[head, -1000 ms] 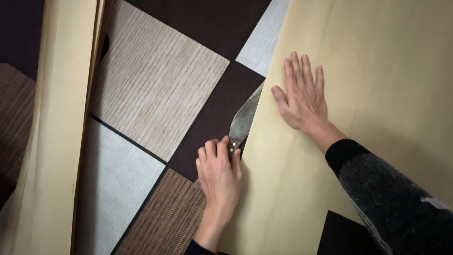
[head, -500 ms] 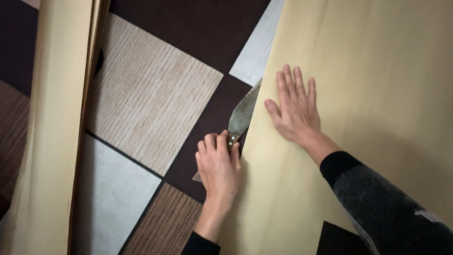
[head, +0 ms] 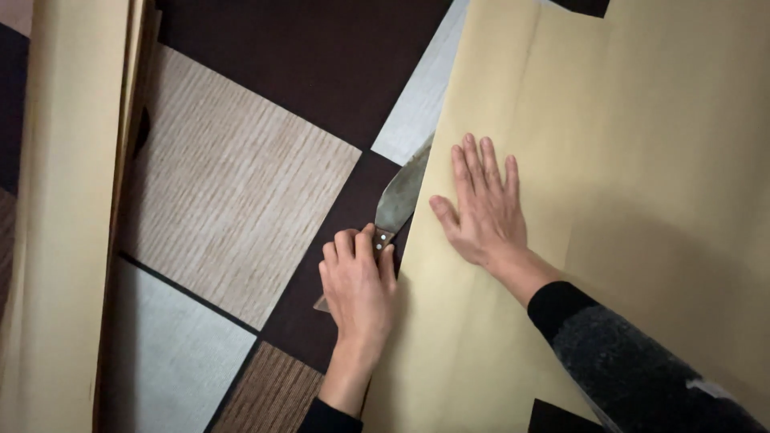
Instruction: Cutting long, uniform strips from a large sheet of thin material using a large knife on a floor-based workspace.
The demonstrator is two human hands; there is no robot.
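Here, left hand (head: 358, 282) gripping knife (head: 401, 196), tip hidden under paper (head: 626, 200), right hand (head: 481, 208) spread flat.

Knife (head: 403, 195) and left hand (head: 358, 282) further up the paper's (head: 609, 200) edge (right hand (head: 482, 210) likewise shifted).

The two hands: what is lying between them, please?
In the head view, the knife blade and the paper sheet's edge lie between the left hand, gripping the handle, and the right hand, flat on the paper.
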